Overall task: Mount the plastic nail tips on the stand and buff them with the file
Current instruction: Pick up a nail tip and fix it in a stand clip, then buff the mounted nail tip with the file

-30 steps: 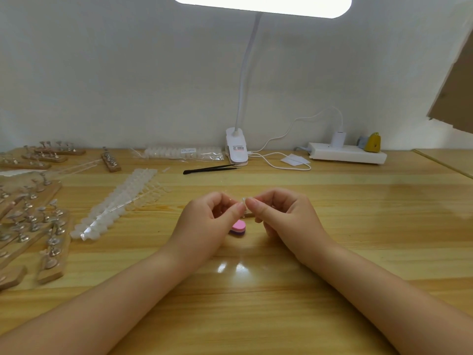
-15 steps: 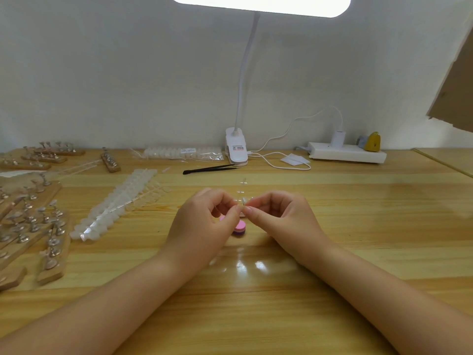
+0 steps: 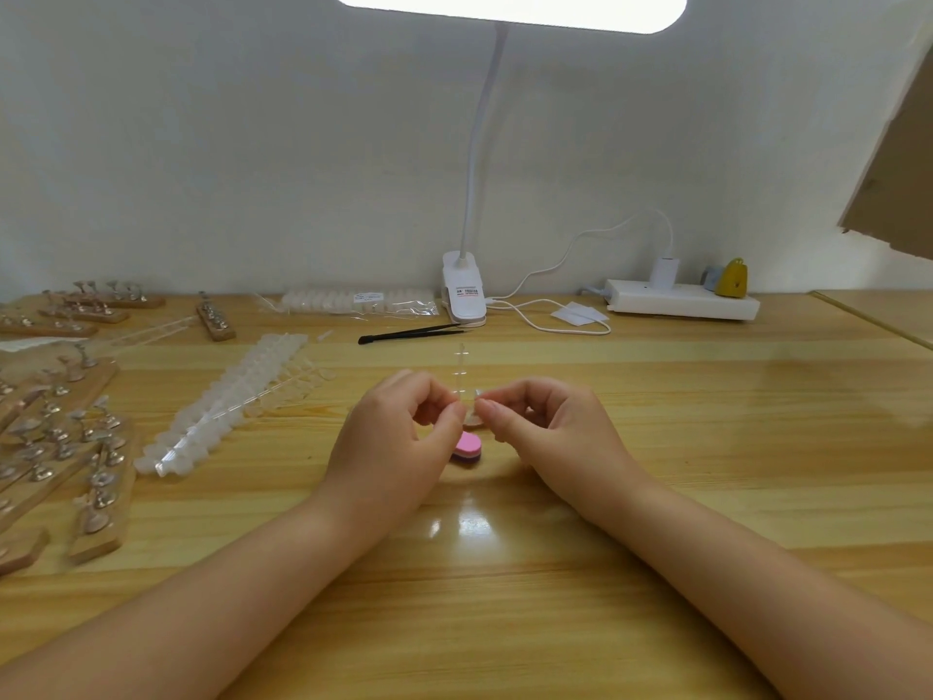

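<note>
My left hand and my right hand meet over the middle of the wooden table. Between their fingertips stands a thin clear plastic strip, upright and pinched at its lower end by my left hand. My right thumb and forefinger pinch a small clear nail tip at the strip's base. Under my hands lies a pink and purple file, partly hidden by my left hand. At the left edge lie several wooden stands with metal holders.
Long strips of clear nail tips lie left of centre. Black tweezers, a bagged pack of tips, the lamp's white clip base, a cable and a power strip line the back.
Both hands have shifted slightly away from me, and the clear strip now sticks up above my fingertips, where a second ago only a small piece showed between them.
</note>
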The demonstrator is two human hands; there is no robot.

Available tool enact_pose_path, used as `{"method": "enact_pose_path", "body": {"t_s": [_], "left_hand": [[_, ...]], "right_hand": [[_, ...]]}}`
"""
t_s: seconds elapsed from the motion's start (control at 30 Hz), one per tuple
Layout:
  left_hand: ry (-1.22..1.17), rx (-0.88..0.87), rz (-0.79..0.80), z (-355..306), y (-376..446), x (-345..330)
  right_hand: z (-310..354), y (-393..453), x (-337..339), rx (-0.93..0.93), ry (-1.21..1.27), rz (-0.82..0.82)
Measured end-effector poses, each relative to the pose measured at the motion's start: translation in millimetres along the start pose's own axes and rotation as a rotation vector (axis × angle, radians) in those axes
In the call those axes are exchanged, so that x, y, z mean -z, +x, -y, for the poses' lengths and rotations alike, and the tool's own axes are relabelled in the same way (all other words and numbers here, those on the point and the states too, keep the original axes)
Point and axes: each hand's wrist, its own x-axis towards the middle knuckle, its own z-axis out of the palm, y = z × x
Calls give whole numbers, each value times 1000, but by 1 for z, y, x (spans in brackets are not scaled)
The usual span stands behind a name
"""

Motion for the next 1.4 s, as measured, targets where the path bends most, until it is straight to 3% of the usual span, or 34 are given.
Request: {"method": "enact_pose_path", "body": {"t_s": [0.2, 0.3, 0.37, 0.43, 0.57, 0.73, 0.8, 0.87, 0.97, 1.07, 1.3, 1.4], "left_hand": [[-145, -17, 137, -3, 1, 3], [-345, 59, 252, -4, 2, 6], [-380, 128, 226, -1, 6, 9], [-179, 180, 129, 9, 11, 11], [584, 230, 79, 30, 21, 20], [791, 308, 156, 34, 22, 19], [792, 189, 78, 31, 21, 20], [552, -76, 33, 22, 19, 21], [457, -301, 235, 8, 14, 19], [558, -372, 336, 11, 10, 14], [477, -444, 393, 19, 14, 18], [402, -400, 401, 21, 15, 21]], "right_hand": [[1, 3, 6, -174, 115, 101], [5, 3, 9, -200, 152, 195], [7, 4, 11, -229, 204, 207], [8, 6, 12, -263, 257, 181], [9, 6, 11, -281, 273, 156], [8, 5, 10, -268, 280, 94], [6, 4, 10, -246, 262, 34], [4, 4, 8, -229, 256, -17], [2, 5, 8, -221, 292, -45], [-1, 5, 9, -212, 288, -39], [-5, 8, 8, -239, 371, -21], [-6, 9, 10, -265, 439, -43]]}}
